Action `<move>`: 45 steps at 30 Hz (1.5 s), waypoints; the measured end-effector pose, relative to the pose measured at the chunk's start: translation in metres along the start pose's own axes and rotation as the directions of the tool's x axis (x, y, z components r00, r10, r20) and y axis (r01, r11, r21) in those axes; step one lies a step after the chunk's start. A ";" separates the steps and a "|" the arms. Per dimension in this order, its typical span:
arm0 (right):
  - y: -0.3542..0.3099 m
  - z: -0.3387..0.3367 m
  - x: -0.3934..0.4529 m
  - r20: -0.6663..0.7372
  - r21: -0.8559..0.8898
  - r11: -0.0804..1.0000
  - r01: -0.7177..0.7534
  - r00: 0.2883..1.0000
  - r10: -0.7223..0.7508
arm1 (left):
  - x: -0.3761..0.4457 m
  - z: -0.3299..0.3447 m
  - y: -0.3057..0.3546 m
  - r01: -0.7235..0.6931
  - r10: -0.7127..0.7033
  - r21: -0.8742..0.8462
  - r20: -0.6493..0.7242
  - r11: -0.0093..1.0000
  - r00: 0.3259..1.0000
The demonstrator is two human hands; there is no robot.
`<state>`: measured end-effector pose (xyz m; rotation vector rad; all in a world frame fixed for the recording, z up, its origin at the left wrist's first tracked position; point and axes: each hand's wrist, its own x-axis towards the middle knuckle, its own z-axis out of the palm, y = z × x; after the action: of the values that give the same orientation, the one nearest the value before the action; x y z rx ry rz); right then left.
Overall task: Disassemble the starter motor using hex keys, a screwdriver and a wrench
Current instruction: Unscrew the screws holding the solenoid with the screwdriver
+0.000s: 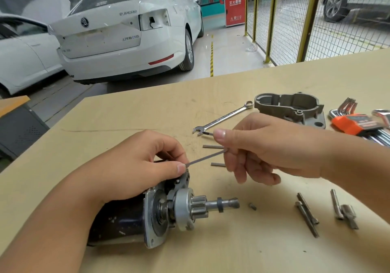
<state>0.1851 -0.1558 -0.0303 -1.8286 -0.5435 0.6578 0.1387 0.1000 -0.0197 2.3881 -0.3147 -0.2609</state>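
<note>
Pinching a thin hex key (202,156) between thumb and curled fingers (219,134), your right hand (263,146) hangs above the worktop (126,112) with its wrist coming in from the right. The key's long arm slopes down and left to your left hand (137,167), whose fingertips close on the key's tip right at the top of the starter motor (152,211); whether the tip sits in a screw head, you cannot tell from here. The left palm rests over the dark motor body, pressing it onto the worktop in front of you, pinion gear (198,207) and shaft pointing right.

By the look of it, you are well into the job. The cast nose housing (291,110) is already off and lies well apart at the far right, just beside the wrench (223,117) and the orange hex key set (358,125). Two long bolts (307,214), a shorter bolt with a socket piece (344,209) and a small screw (252,206) lie loose to the right of the shaft, and two short pins (213,146) under your right hand. Still assembled: the drive end with its plate, the pinion, and the motor body behind it.
</note>
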 end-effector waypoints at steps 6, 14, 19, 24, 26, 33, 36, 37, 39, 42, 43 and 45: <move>-0.001 -0.003 -0.004 0.106 0.101 0.993 -0.059 0.993 0.048 | 0.000 0.000 -0.003 -0.007 0.007 0.017 -0.035 1.000 0.999; 0.011 -0.006 0.003 -0.040 -0.459 0.834 0.305 0.931 -0.363 | 0.001 0.000 -0.005 0.003 -0.005 -0.025 -0.050 1.000 0.999; 0.010 -0.007 0.003 0.050 -0.712 0.558 0.427 0.824 -0.565 | 0.001 0.001 -0.003 -0.034 0.034 -0.028 0.018 0.999 0.999; 0.000 -0.007 -0.002 -0.019 -0.394 0.866 0.308 0.939 -0.343 | 0.002 -0.001 -0.005 -0.078 0.079 -0.018 0.026 0.997 0.997; -0.003 -0.006 -0.004 -0.054 -0.278 0.935 0.219 0.969 -0.243 | 0.003 -0.001 -0.006 -0.074 0.074 -0.018 0.013 0.997 0.997; -0.005 -0.001 -0.003 -0.092 -0.274 0.947 0.166 0.976 -0.197 | 0.003 0.000 -0.005 -0.038 0.038 -0.008 0.015 0.999 0.999; -0.003 0.004 -0.003 -0.132 -0.368 0.896 0.247 0.940 -0.314 | 0.002 -0.001 -0.001 -0.020 0.020 -0.007 0.030 1.000 0.999; -0.002 0.007 -0.003 -0.136 -0.403 0.870 0.284 0.921 -0.364 | 0.001 -0.001 0.000 -0.016 0.016 -0.002 0.033 1.000 0.999; 0.000 0.009 -0.003 -0.125 -0.492 0.810 0.320 0.894 -0.429 | 0.001 -0.002 0.002 -0.008 0.008 0.001 0.033 1.000 0.999; -0.002 0.009 -0.004 -0.160 -0.475 0.844 0.250 0.918 -0.362 | 0.000 -0.002 0.004 0.005 -0.005 -0.002 0.018 1.000 1.000; -0.004 0.010 -0.004 -0.185 -0.360 0.912 0.196 0.943 -0.276 | -0.001 -0.002 0.004 0.007 -0.007 -0.005 0.012 1.000 1.000; -0.008 0.013 -0.002 -0.172 -0.066 0.998 -0.002 0.985 -0.010 | -0.002 -0.001 0.005 0.009 -0.009 -0.004 -0.002 1.000 1.000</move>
<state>0.1743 -0.1455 -0.0262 -1.9244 -0.4577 0.4777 0.1366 0.0981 -0.0152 2.3857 -0.3023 -0.2626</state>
